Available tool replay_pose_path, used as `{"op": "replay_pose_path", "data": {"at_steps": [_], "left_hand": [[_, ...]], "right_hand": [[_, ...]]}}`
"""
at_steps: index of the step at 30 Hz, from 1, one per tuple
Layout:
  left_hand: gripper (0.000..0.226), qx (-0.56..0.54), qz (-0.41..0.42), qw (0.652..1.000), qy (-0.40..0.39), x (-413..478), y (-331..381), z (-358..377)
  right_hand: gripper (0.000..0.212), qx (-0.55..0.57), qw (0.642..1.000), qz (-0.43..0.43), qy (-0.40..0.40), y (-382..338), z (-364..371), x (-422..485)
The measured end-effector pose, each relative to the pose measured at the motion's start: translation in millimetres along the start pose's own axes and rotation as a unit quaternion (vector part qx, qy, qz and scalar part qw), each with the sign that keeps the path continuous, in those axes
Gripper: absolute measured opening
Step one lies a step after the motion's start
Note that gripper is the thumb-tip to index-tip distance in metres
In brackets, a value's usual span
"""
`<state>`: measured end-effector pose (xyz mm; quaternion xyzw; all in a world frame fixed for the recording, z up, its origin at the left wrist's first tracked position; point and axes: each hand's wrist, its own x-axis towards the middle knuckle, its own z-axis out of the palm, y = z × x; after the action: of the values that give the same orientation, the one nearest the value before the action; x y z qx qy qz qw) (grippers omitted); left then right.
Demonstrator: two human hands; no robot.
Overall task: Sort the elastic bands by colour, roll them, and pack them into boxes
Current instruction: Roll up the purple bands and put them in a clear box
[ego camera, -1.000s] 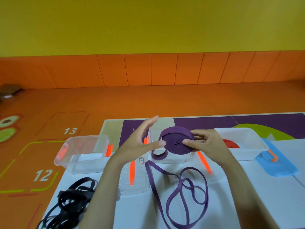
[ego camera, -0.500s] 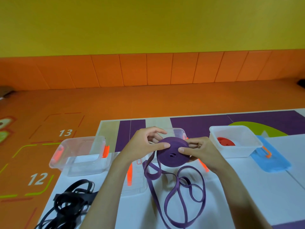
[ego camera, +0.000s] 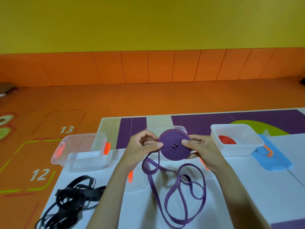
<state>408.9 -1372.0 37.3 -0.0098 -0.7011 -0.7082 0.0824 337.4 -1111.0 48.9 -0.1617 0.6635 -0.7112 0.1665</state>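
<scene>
White table (ego camera: 255,195), near edge out of frame, orange floor to its left. Tangle of black bands (ego camera: 72,200) at table's near-left corner, loose, unrolled. Loose tail of purple band (ego camera: 181,187) lies in loops on the table between the forearms, one strand rising to the roll above. Clear box (ego camera: 85,162) at far left, orange clips on both ends, open top. White box (ego camera: 239,150) at far right, holding a red roll (ego camera: 227,140); it sits on one end of a blue lid (ego camera: 277,162). Clear lid (ego camera: 139,182) flat on the table, partly under the left forearm. Second clear box (ego camera: 153,128) directly behind the hands, mostly hidden. Purple roll (ego camera: 174,146) held upright above the table, flat face to the camera. Left hand (ego camera: 140,149) grips its left edge, thumb on the face, fingers curled behind. Right hand (ego camera: 203,149) grips the right edge likewise.
</scene>
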Motion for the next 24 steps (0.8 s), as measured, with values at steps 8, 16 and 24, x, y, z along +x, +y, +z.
{"op": "replay_pose_path", "data": {"at_steps": [8, 16, 24], "left_hand": [[0.024, -0.041, 0.024, 0.990, 0.132, -6, -15, 21], [0.040, -0.177, -0.043, 0.961, 0.210, -18, -32, 51], [0.035, -0.133, -0.057, 0.968, 0.207, -11, -37, 29]], "right_hand": [[0.060, 0.050, 0.998, -0.012, 0.041, 16, 12, -1], [0.047, 0.131, 0.984, -0.017, 0.122, 28, 44, 0], [0.037, 0.030, 0.997, 0.077, 0.001, 38, 27, -1]]}}
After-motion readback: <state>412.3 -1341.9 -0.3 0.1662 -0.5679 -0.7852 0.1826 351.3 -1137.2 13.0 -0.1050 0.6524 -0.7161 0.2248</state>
